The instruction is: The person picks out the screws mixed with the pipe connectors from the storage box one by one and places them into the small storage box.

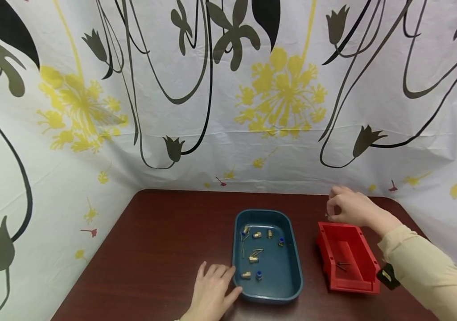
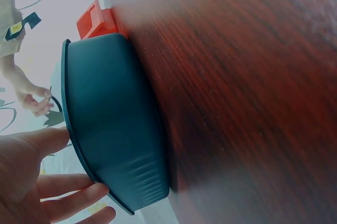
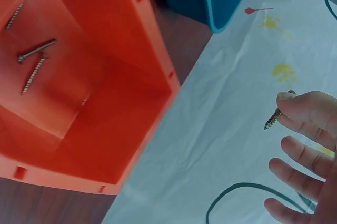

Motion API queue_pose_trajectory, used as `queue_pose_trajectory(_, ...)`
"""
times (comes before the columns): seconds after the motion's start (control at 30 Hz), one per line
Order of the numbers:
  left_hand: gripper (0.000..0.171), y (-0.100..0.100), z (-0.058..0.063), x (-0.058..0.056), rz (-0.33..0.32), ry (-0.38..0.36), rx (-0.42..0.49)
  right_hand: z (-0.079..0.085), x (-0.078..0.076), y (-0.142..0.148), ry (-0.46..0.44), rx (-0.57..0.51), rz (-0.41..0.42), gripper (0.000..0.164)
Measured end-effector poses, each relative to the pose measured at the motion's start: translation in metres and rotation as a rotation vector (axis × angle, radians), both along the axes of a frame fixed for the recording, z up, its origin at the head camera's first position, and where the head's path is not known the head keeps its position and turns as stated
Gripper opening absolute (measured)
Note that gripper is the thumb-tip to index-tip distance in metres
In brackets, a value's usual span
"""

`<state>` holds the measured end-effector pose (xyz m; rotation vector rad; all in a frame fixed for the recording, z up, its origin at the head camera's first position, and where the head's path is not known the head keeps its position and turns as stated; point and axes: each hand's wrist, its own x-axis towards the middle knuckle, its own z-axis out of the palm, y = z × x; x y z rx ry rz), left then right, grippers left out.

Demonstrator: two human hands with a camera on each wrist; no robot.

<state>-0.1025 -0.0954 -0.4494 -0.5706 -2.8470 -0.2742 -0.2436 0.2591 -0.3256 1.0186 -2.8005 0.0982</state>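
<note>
My right hand is raised at the far end of the red bin. In the right wrist view its thumb and forefinger pinch a threaded screw, the other fingers spread apart. Inside the bin lie a few more screws. My left hand touches the near left rim of the blue tray, thumb and fingertips along the edge with fingers extended. Several brass fittings, some blue-capped pieces and thin screws are scattered in the tray.
Tray and bin stand side by side on a dark wood table, a narrow strip of wood between them. A white patterned cloth hangs behind the table and along its sides. A black wrist strap is on the right forearm.
</note>
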Motion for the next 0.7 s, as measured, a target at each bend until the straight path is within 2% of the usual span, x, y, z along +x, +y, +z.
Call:
queue_pose_trajectory(0.23,0.040,0.000,0.000,0.001,-0.007,0.021,0.004,-0.010,0.003,0.009,-0.049,-0.005,-0.022,0.024)
queue_pose_trajectory(0.5,0.040,0.000,0.000,0.001,-0.004,-0.002,0.005,-0.018,0.006,0.015,-0.069,-0.003,-0.041,0.023)
queue_pose_trajectory(0.7,0.040,-0.001,0.001,0.000,-0.009,0.017,0.009,-0.027,0.010,0.019,-0.112,-0.009,-0.049,0.023)
